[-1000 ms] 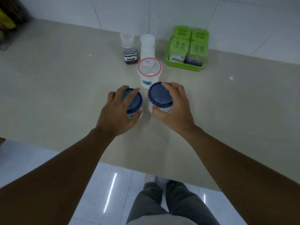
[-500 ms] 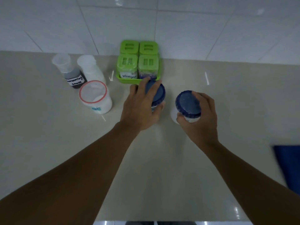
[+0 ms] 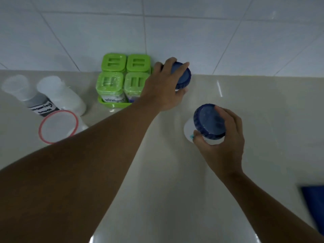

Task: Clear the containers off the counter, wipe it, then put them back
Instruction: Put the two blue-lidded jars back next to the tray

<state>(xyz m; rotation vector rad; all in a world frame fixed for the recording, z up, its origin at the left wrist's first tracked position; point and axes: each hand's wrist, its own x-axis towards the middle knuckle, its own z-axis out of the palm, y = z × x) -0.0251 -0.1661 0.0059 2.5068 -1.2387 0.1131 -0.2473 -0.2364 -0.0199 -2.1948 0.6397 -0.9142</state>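
left hand [image 3: 163,88] grips far blue-lid jar [image 3: 184,77]; right hand [image 3: 224,144] grips near blue-lid jar [image 3: 209,121].

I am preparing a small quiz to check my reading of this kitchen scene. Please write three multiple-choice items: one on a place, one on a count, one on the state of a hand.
1. Where is the left jar, which the left hand grips?
A) right of the green tray, near the tiled wall
B) on the floor
C) inside a sink

2. How many green lids show?
A) two
B) four
C) six

3. What does the right hand do?
A) lies flat and open
B) hangs idle
C) grips the right jar

Answers:
1 A, the left jar is beside the tray, close to the wall.
2 B, the lids stand in two rows of two.
3 C, the fingers curl round the jar's blue lid.
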